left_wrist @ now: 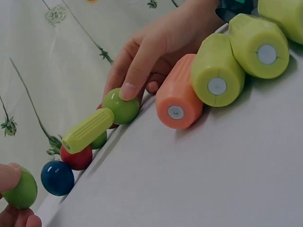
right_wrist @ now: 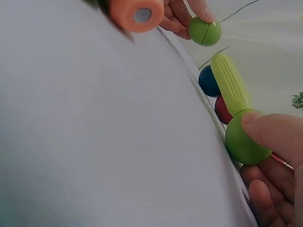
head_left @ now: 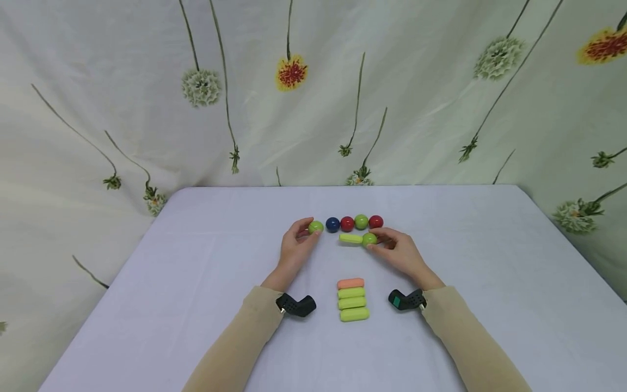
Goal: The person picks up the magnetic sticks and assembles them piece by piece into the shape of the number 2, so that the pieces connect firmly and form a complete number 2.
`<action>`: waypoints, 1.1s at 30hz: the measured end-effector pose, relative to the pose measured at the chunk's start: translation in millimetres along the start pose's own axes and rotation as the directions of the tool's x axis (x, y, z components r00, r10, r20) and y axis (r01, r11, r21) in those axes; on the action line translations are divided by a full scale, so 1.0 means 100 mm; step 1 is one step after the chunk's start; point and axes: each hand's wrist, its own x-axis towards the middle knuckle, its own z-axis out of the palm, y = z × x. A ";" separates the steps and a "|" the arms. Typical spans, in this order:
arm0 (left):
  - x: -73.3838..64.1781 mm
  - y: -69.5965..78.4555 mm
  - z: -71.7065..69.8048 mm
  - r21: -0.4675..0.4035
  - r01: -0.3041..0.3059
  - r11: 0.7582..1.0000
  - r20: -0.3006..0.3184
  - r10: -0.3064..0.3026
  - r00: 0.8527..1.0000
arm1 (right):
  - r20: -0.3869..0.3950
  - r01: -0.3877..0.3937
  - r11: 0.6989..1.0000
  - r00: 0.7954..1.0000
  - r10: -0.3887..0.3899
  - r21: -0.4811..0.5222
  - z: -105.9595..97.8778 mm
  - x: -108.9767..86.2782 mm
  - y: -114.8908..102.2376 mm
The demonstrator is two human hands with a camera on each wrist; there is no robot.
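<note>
Your left hand point(head_left: 294, 247) pinches a green ball point(head_left: 315, 227) just below the centre of the head frame. Farther right, your right hand point(head_left: 403, 254) grips another green ball point(head_left: 369, 239) between thumb and fingers; a yellow rod point(head_left: 350, 238) meets that ball and points toward the left of the frame. Just above the rod runs a row: blue ball point(head_left: 332, 225), red ball point(head_left: 347, 224), third green ball point(head_left: 361, 221), second red ball point(head_left: 376, 221). In the lower middle, an orange rod point(head_left: 350, 283) and three more yellow rods point(head_left: 352, 302) lie side by side on the white table point(head_left: 161, 305), orange uppermost in the frame.
</note>
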 end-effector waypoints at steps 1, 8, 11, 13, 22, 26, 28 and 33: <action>0.00 0.00 0.00 0.000 0.001 1.000 0.012 -0.001 1.000 | -0.003 0.003 1.000 1.000 -0.003 -0.002 0.00 0.00 0.00; -0.01 0.01 0.00 0.025 0.008 1.000 0.084 -0.011 0.996 | -0.004 0.032 0.999 0.999 -0.032 -0.021 -0.01 -0.01 -0.02; -0.02 0.01 -0.01 0.040 0.003 0.999 0.108 -0.007 0.994 | -0.008 0.041 0.999 0.999 -0.041 -0.032 -0.01 -0.01 -0.02; -0.03 0.02 -0.01 0.052 0.006 0.999 0.118 -0.012 0.993 | -0.011 0.043 0.998 0.999 -0.043 -0.036 0.00 -0.01 -0.01; -0.06 0.03 0.00 0.055 0.030 0.998 0.153 -0.038 0.987 | -0.012 0.051 0.998 0.999 -0.051 -0.045 0.00 -0.01 0.00; -0.09 0.13 -0.01 0.046 0.015 0.999 0.189 -0.023 0.982 | -0.012 0.049 0.998 0.999 -0.050 -0.041 0.00 -0.01 0.00; -0.10 0.17 -0.01 0.053 0.006 0.999 0.209 -0.017 0.978 | -0.010 0.046 0.998 0.999 -0.046 -0.037 -0.01 -0.01 0.00; -0.07 0.09 -0.01 0.058 0.002 0.998 0.229 -0.015 0.973 | -0.007 0.038 0.999 0.999 -0.038 -0.037 0.00 -0.01 0.00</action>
